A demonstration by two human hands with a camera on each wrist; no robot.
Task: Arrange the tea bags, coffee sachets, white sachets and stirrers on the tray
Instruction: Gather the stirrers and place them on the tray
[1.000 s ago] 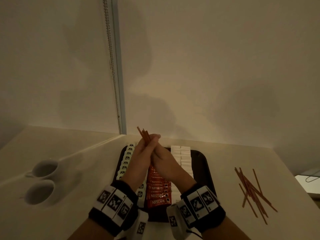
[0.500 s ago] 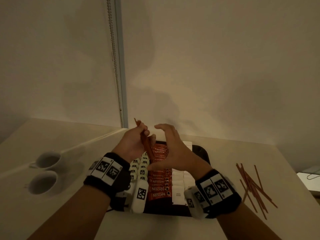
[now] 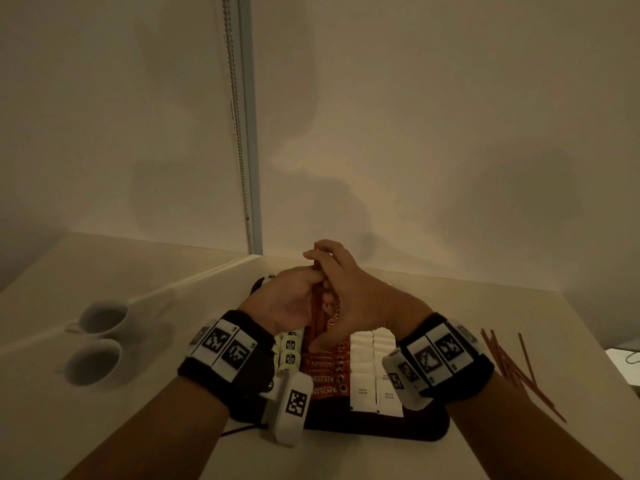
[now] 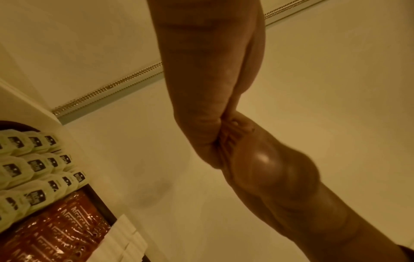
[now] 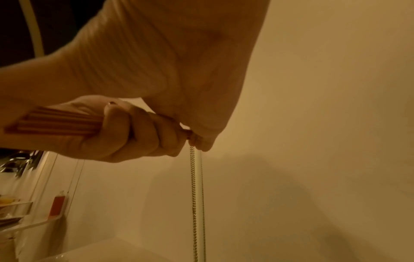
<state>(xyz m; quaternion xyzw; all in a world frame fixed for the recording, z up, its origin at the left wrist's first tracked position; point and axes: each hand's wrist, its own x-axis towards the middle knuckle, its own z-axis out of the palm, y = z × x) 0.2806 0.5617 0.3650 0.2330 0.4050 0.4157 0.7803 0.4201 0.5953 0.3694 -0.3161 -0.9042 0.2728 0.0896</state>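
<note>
My left hand (image 3: 294, 296) grips a bundle of brown stirrers (image 3: 317, 317) upright above the black tray (image 3: 398, 433). My right hand (image 3: 353, 299) lies flat along the bundle, fingertips at its top end and thumb near its bottom end. The right wrist view shows the left hand (image 5: 134, 134) wrapped round the stirrers (image 5: 56, 122). On the tray lie rows of tea bags (image 3: 290, 358), red coffee sachets (image 3: 323, 379) and white sachets (image 3: 367, 375). The left wrist view shows tea bags (image 4: 33, 159) and coffee sachets (image 4: 56, 230) below the hands.
Several loose stirrers (image 3: 512, 368) lie on the table right of the tray. Two white cups (image 3: 100, 318) (image 3: 91, 363) stand at the left. A bead chain (image 3: 237, 133) hangs down the wall behind. A white object (image 3: 623, 362) sits at the right edge.
Half a second ago my right hand hovered spread beside the bundle; now it presses against the stirrers. My left hand has kept its grip throughout.
</note>
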